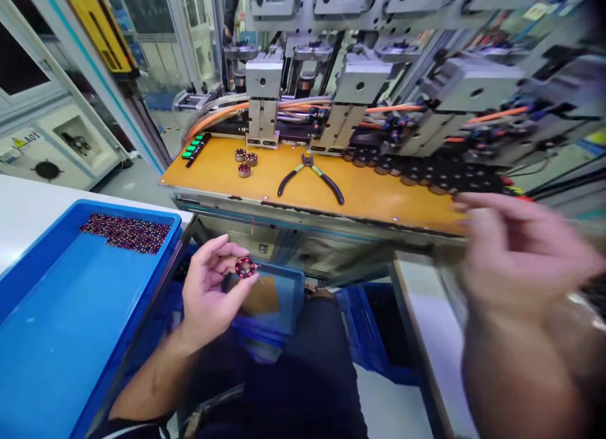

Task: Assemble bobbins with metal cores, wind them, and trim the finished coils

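My left hand (213, 284) pinches a copper-wound motor stator (245, 268), a small dark ring with red-brown coils and thin loose wire ends, held in the air in front of the workbench. Off to the right, my right hand (511, 256) is raised near the bench's front edge and smeared by motion; whether it holds anything is hidden. On the orange bench top (369, 189) lie wire cutters (308, 167) with black and yellow handles, spread apart. Several similar stators (244, 169) sit together left of the cutters.
A blue tray (85, 300) at left holds many stators (127, 232) in its far corner. Machine fixtures (264, 79) line the bench's back. Dark round parts (416, 170) stand at the back right. Blue bins (379, 331) are below, and a white ledge (430, 312) is at right.
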A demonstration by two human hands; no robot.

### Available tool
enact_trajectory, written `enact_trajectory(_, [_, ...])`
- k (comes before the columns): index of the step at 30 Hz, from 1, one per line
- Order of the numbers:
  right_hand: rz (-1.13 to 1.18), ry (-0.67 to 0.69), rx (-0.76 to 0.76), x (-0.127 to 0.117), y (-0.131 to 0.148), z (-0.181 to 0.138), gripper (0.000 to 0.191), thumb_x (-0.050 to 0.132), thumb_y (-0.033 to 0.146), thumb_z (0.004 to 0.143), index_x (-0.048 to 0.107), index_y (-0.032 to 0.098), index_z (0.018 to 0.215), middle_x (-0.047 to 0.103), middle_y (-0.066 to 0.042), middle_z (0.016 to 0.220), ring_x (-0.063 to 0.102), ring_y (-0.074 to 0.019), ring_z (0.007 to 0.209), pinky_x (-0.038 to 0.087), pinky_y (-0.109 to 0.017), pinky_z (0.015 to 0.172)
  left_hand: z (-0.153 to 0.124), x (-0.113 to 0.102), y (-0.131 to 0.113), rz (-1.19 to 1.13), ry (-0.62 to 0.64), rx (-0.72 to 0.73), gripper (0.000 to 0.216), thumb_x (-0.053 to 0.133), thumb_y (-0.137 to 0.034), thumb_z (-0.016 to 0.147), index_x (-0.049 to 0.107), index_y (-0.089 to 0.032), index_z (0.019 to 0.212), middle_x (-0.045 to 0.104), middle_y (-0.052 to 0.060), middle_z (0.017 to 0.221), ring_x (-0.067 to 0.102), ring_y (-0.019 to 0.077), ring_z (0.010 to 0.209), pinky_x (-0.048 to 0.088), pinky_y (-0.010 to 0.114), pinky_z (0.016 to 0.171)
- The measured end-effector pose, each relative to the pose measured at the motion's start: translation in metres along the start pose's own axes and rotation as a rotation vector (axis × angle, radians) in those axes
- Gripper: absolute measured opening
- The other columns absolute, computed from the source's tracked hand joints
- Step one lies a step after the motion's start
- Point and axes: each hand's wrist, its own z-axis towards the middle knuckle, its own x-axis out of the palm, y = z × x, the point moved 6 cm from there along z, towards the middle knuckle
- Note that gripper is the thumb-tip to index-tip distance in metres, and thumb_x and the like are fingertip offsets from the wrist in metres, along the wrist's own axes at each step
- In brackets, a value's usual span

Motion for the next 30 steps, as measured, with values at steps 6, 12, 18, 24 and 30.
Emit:
enact_trajectory(6, [0.319,0.412,-0.613,-0.001,0.162,-0.085,0.024,0.066,0.011,0.084,0.067,0.018,0.107,0.071,-0.01,0.108,0.069,-0.0178,0.097,0.059,-0.029,0.084,-0.064,-0.01,-0.03,-0.065,0.022,-0.092,0.061,0.072,-0.014,0.08,0.048,-0.026,0.134,0.071,0.01,0.115,0.073,0.0206,0.097,0.062,0.035,0.087])
enact_trajectory(12, [0.032,0.181,-0.363,-0.009,0.055,-0.062,0.019,0.053,0.025,0.094,0.068,0.019,0.105,0.072,-0.009,0.101,0.068,-0.0197,0.098,0.057,-0.038,0.091,-0.092,-0.026,-0.023,-0.155,-0.034,-0.266,0.059,0.078,-0.031,0.076,0.05,-0.023,0.127,0.074,0.012,0.112,0.073,0.0238,0.099,0.062,0.039,0.09])
enact_trajectory(18, [-0.347,0.014,0.083,-0.065,-0.114,0.013,0.037,0.057,0.037,0.097,0.056,0.014,0.126,0.059,-0.01,0.125,0.059,-0.0231,0.113,0.05,-0.048,0.098,-0.095,-0.03,-0.001,-0.126,-0.035,-0.287,0.063,0.086,-0.031,0.065,0.058,-0.023,0.12,0.076,0.009,0.103,0.075,0.0211,0.092,0.063,0.027,0.081])
enact_trajectory(24, [-0.416,0.189,0.101,-0.051,-0.155,0.02,0.035,0.058,0.036,0.096,0.058,0.014,0.123,0.061,-0.009,0.121,0.061,-0.0217,0.11,0.052,-0.046,0.096,-0.085,-0.014,0.028,-0.16,-0.049,-0.304,0.056,0.088,-0.028,0.06,0.065,-0.022,0.111,0.074,0.004,0.092,0.075,0.0174,0.082,0.063,0.022,0.078])
enact_trajectory(30, [-0.401,0.165,0.045,-0.054,-0.152,0.024,0.038,0.055,0.03,0.094,0.057,0.009,0.125,0.065,-0.018,0.117,0.063,-0.0298,0.11,0.049,-0.056,0.097,-0.079,0.007,0.053,-0.272,0.023,-0.408,0.05,0.083,-0.031,0.069,0.063,-0.021,0.113,0.075,0.01,0.105,0.074,0.0213,0.095,0.063,0.029,0.085])
